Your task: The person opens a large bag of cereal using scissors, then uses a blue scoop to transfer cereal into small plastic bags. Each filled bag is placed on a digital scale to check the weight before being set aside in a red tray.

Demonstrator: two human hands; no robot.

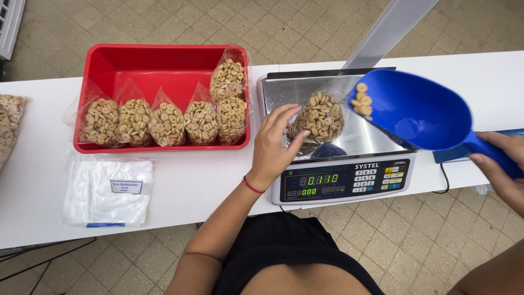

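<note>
Left hand [274,145] steadying clear plastic bag of ring-shaped biscuits [318,117] on steel pan of digital scale [360,134], fingers spread along bag's side, thumb toward the opening. Right hand [499,161] wrapped round handle of blue plastic scoop [417,112], tilted toward bag mouth, a few rings [362,101] at its lip. Risk: rings missing the narrow floppy opening and scattering over the pan or white table [218,180]; hand pressure on bag likely skewing the weight. Bag about half full, pale tan rings, film crinkled, top loose. Filled bags [166,120] lined up in red plastic tray [158,60], well apart to the left.
</note>
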